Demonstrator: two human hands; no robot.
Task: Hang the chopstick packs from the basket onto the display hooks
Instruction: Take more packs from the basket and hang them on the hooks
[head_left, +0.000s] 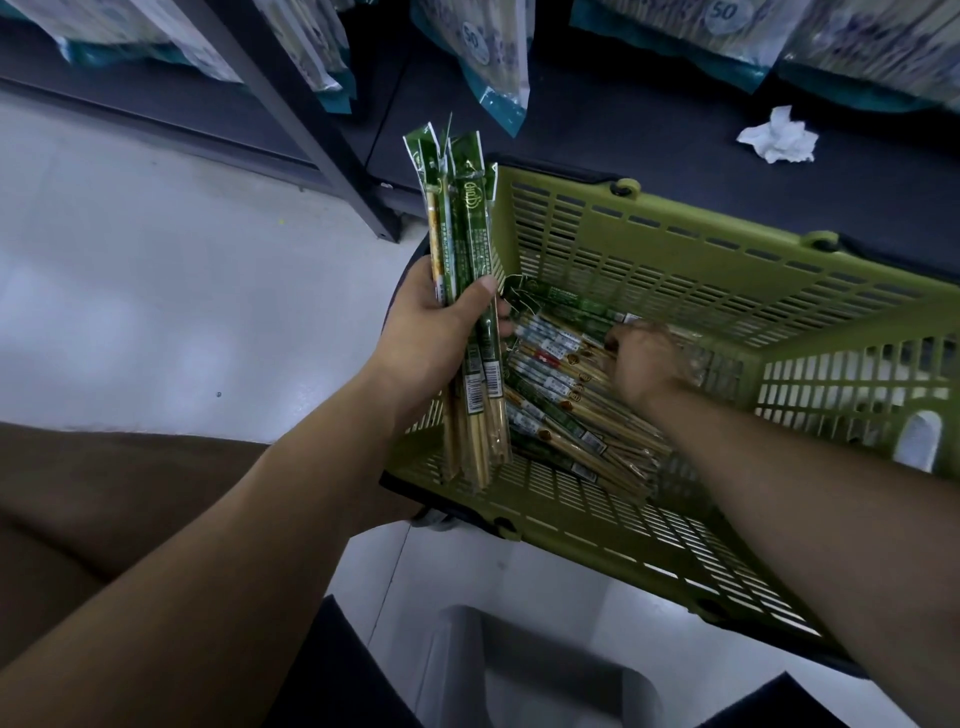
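Note:
A green plastic basket (675, 249) lies on the floor with several chopstick packs (566, 410) piled on its bottom. My left hand (431, 332) grips a bundle of green-topped chopstick packs (470, 291), held upright over the basket's left edge. My right hand (644, 364) is down inside the basket, blurred, its fingers curled on the loose packs. Which pack it holds is hidden by the hand. No display hooks are in view.
A dark shelf base (623, 119) runs behind the basket, with bagged goods (488, 62) hanging above it and a crumpled white tissue (777, 135) lying on it. A dark upright post (322, 156) stands left of the basket. A grey stool (530, 670) sits below me.

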